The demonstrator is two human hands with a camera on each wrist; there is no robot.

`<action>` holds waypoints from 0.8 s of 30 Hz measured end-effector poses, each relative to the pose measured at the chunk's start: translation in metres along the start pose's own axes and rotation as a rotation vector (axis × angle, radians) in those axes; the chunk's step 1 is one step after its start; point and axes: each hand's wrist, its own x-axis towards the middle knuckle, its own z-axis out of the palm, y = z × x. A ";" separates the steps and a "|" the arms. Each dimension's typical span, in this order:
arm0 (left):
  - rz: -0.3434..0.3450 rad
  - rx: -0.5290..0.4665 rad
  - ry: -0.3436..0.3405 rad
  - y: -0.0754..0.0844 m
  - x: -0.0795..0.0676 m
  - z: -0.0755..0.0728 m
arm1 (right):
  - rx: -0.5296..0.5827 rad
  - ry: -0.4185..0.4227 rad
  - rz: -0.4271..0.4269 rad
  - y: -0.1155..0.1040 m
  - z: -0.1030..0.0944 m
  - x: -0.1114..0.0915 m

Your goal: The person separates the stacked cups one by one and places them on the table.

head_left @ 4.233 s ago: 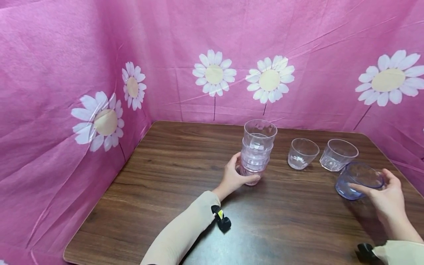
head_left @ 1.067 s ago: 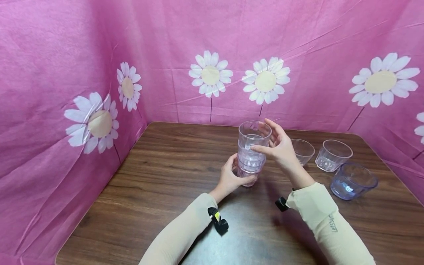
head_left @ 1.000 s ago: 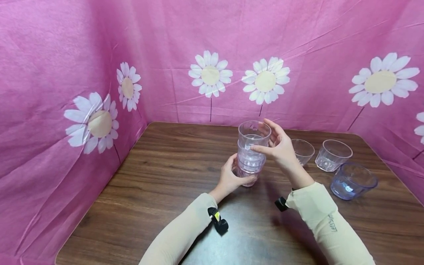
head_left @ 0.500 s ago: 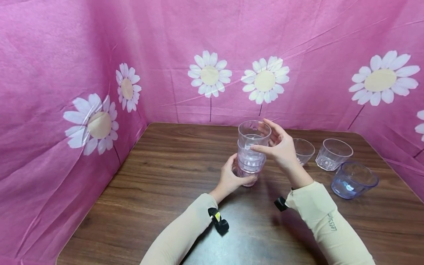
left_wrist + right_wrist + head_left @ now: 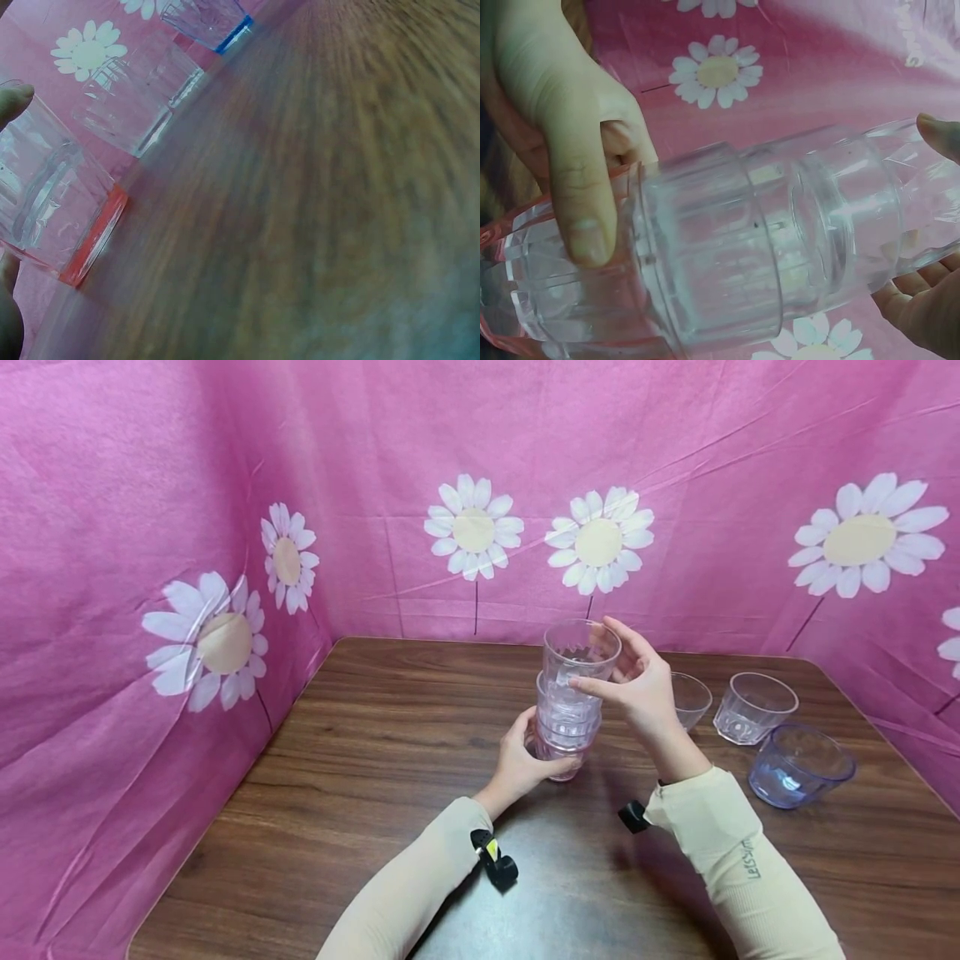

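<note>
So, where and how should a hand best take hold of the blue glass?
I'd probably grip the blue glass round its outer wall below the rim, from the near right: it stands upright, flares towards its open top, and a clear glass stands close at its far left.

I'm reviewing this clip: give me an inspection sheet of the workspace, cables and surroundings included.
Surface: brown wood-grain table.
Job's things: upright cup stack, its uppermost cup clear; to its right, a clear cup, a second clear cup and a blue-tinted cup.
Clutter: nothing seen.
Hands: left hand grips the stack low down; right hand holds the uppermost cup.
Cables: nothing seen.
Surroundings: pink cloth with white daisies.
</note>
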 end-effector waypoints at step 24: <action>0.008 -0.017 -0.003 -0.027 0.005 0.005 | 0.221 0.110 -0.139 -0.032 0.001 0.002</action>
